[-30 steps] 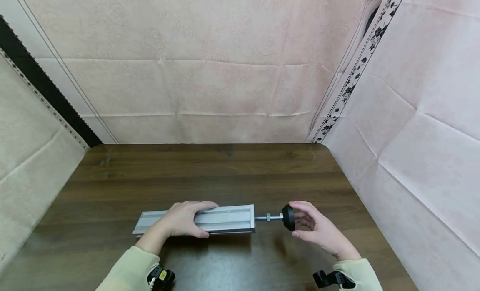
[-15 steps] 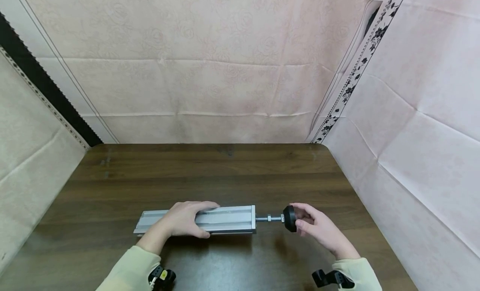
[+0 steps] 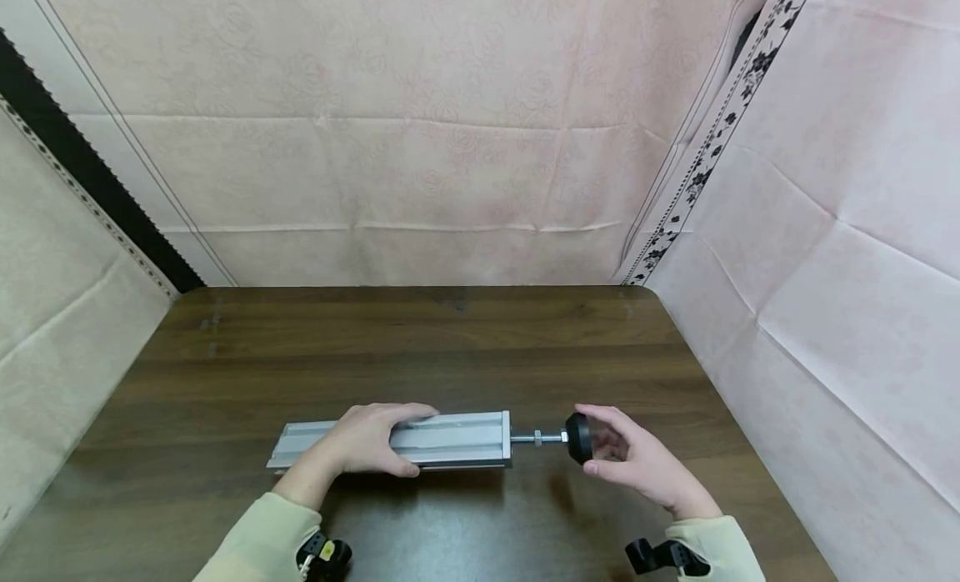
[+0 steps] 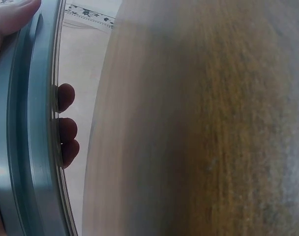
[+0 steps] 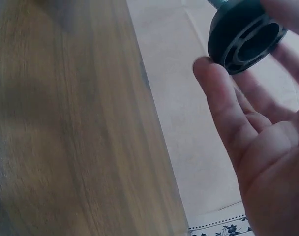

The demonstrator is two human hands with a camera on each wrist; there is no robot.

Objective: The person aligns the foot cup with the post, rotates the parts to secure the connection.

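Observation:
A silver aluminium profile (image 3: 461,440) lies crosswise in the head view, its shadow on the table in front of it. My left hand (image 3: 371,440) grips it around the middle, thumb on the near side. In the left wrist view, several fingertips (image 4: 67,129) curl past the edge of the profile. From its right end sticks a threaded rod (image 3: 525,439) with a nut, ending in a round black levelling foot (image 3: 577,438). My right hand (image 3: 637,457) holds the foot's rim between thumb and fingers. The right wrist view shows the foot's hollow, ribbed underside (image 5: 255,44) facing the palm.
The dark wooden table (image 3: 420,340) has rounded far corners. Pale patterned cloth (image 3: 420,173) hangs behind it, and more cloth (image 3: 847,315) rises along the right side. Black wrist mounts (image 3: 667,557) sit at both sleeves.
The right thumb bent up onto the foot's face half a second ago and is now back at its lower rim, with the index finger at the top. The left hand and the profile hold still.

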